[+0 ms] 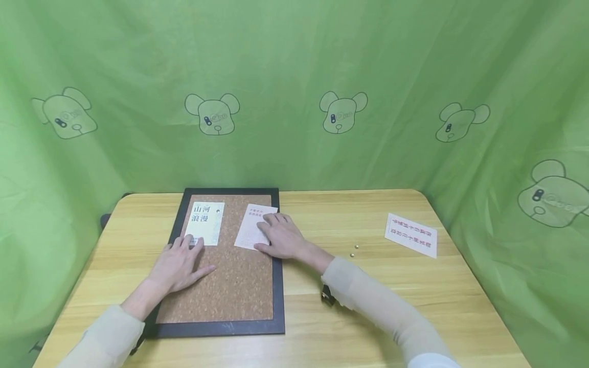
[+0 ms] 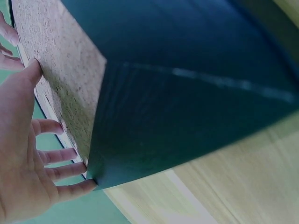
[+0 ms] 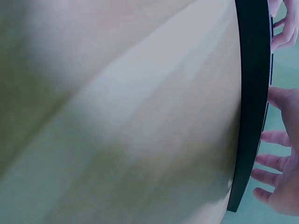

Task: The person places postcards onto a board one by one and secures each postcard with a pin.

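A cork board (image 1: 230,286) in a black frame lies on the table. My left hand (image 1: 177,266) rests on its left side with spread fingers, the fingertips over the lower edge of a white card (image 1: 209,225) printed with large black characters. On the upper right of the cork lies a tilted pale pink card (image 1: 248,230) with small red print. My right hand (image 1: 281,236) touches this card's right part with its fingertips and thumb and hides some of it. In the left wrist view, the fingers (image 2: 65,156) of my left hand reach along the board's far side.
Two small shiny round pieces (image 1: 354,251) lie on the wooden table (image 1: 331,220) right of the board. Farther right is another white card (image 1: 411,235) with red characters. Green curtains (image 1: 294,153) with bear-head outlines enclose the table at the back and sides.
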`<state>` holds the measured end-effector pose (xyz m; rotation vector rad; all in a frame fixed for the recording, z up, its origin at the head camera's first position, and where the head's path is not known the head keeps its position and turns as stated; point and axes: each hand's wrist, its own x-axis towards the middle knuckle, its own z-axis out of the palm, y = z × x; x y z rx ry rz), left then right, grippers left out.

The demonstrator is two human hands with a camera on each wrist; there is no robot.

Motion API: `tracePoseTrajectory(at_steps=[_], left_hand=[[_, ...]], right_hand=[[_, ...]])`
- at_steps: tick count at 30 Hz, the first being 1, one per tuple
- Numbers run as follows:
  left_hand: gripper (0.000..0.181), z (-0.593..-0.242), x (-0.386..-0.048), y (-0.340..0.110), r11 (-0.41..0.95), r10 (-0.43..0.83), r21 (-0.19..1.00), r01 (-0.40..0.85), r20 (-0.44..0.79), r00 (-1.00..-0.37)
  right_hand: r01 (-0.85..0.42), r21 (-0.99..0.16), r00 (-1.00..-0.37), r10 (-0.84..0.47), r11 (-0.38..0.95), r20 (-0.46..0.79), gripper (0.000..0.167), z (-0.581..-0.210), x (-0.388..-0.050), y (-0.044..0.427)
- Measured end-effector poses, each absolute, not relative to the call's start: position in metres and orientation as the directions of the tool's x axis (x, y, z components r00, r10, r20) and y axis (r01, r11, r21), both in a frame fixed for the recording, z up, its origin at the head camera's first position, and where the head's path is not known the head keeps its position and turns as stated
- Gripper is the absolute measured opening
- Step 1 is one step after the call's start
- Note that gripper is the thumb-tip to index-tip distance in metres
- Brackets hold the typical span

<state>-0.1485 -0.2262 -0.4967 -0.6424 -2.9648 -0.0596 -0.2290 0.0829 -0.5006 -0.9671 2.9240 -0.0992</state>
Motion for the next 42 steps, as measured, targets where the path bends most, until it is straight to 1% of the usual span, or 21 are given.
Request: tracePoseTrajectory(at_steps=[8, 15, 25, 42], left_hand=[[0.078, -0.496, -0.149, -0.225, 0.911, 0.409, 0.013, 0.413, 0.107, -0.906], [0.078, -0.495, -0.148, -0.225, 0.916, 0.399, 0.011, 0.402, 0.098, -0.912], [0.079, -0.496, -0.148, -0.225, 0.917, 0.397, 0.01, 0.4, 0.091, -0.913], [0.08, -0.495, -0.148, -0.224, 0.92, 0.389, 0.02, 0.392, 0.088, -0.917]], right_hand=[[-0.608, -0.102, -0.787, -0.614, 0.788, -0.058, 0.069, -0.498, -0.234, 0.082], [-0.638, -0.111, -0.758, -0.647, 0.762, -0.085, 0.067, -0.496, -0.24, 0.082], [-0.66, -0.121, -0.732, -0.671, 0.742, -0.12, 0.066, -0.493, -0.246, 0.081], [-0.667, -0.118, -0.723, -0.677, 0.736, -0.138, 0.066, -0.498, -0.256, 0.073]])
